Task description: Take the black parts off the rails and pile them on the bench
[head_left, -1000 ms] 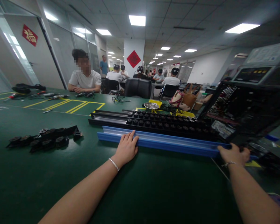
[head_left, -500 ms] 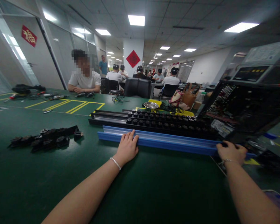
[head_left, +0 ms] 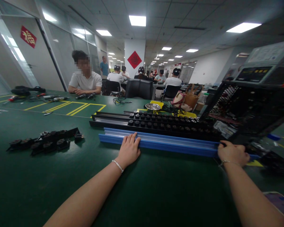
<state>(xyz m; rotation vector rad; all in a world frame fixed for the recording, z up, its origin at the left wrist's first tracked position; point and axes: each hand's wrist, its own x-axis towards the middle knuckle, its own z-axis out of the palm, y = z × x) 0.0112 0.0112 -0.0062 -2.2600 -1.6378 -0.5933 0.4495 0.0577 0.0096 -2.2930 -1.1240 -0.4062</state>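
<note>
A long blue channel rail [head_left: 175,144] lies across the green table in front of me, its trough facing up. My left hand [head_left: 130,145] grips its near wall left of the middle, with the fingers over the edge. Towards the right end, my right hand [head_left: 233,153] is closed on the rail; its fingertips are partly hidden. Just behind lie black rails [head_left: 109,122] holding rows of small round black parts [head_left: 151,125]. To the left, short black strips with similar parts [head_left: 48,142] lie in a loose group.
An open black metal case [head_left: 248,110] stands on the right. Behind the rails are a shiny metal bowl [head_left: 152,107] and a yellow tray [head_left: 188,115]. Tools and cables [head_left: 54,98] lie far left. A person [head_left: 85,80] sits across the table.
My right hand has shifted slightly left along the blue rail, and its fingers look more curled. My left hand and the rail stay nearly still.
</note>
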